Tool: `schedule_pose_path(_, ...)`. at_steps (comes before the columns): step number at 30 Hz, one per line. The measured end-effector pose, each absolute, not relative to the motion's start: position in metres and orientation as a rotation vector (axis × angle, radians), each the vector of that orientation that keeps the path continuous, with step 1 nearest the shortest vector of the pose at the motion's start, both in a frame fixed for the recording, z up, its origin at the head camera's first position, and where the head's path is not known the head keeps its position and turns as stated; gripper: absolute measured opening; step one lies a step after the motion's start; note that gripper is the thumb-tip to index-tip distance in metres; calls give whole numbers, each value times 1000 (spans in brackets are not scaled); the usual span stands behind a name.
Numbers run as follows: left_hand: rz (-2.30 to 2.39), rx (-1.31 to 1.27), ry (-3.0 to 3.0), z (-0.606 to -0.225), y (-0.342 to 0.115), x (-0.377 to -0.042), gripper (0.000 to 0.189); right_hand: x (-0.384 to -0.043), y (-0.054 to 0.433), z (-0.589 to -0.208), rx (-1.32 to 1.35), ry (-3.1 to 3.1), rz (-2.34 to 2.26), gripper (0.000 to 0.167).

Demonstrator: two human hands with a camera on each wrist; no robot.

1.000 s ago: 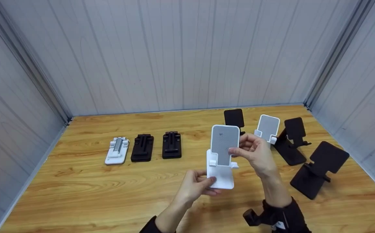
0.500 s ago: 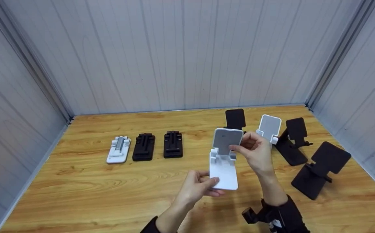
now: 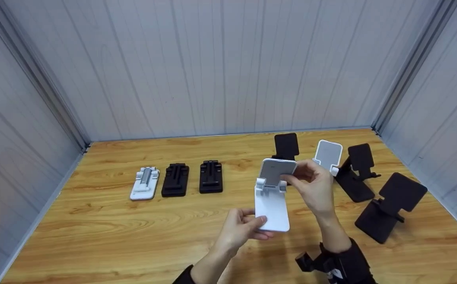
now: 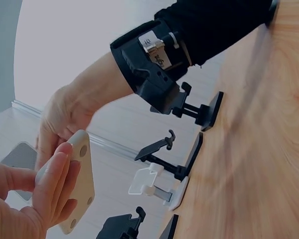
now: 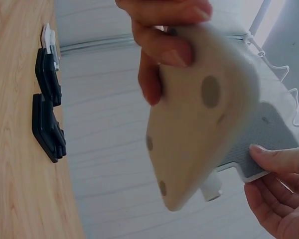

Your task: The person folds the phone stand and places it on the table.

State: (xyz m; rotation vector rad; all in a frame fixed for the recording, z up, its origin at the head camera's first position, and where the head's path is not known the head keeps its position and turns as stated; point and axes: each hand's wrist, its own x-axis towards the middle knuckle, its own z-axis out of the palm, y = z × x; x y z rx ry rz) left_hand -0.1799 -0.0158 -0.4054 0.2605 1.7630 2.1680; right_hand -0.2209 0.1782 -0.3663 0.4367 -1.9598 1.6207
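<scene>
White stand (image 3: pixel 272 211) points lengthwise toward the back wall (image 3: pixel 220 71), grey panel (image 3: pixel 274 170) uppermost.

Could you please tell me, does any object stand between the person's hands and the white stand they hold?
Nothing visible stands in the way. The left hand grips the lower plate of the white stand directly, and the right hand pinches its upper plate.

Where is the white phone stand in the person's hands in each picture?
Head: held white phone stand, below and right of center.
Left wrist: white phone stand, lower left.
Right wrist: white phone stand, center to right.
Shared landmark: wooden tabletop, bottom, then right, then left.
</scene>
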Motion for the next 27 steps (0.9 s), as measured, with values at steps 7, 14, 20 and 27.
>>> schedule_pose_path(7, 2143, 207, 1810, -412, -14, -185, 31, -218, 178, -364, 460, -1928, 1418, 28)
schedule_pose_path(14, 2168, 166, 1835, -414, -16, -189, 34, -222, 175, -370, 501, -1880, 1302, 19)
schedule_pose_path(20, 2185, 154, 1847, -412, -20, -191, 36, -219, 171, -370, 525, -1886, 1306, 18)
schedule_pose_path(27, 2224, 129, 1847, -404, -28, -195, 39, -215, 163, -370, 648, -1910, 1320, 17)
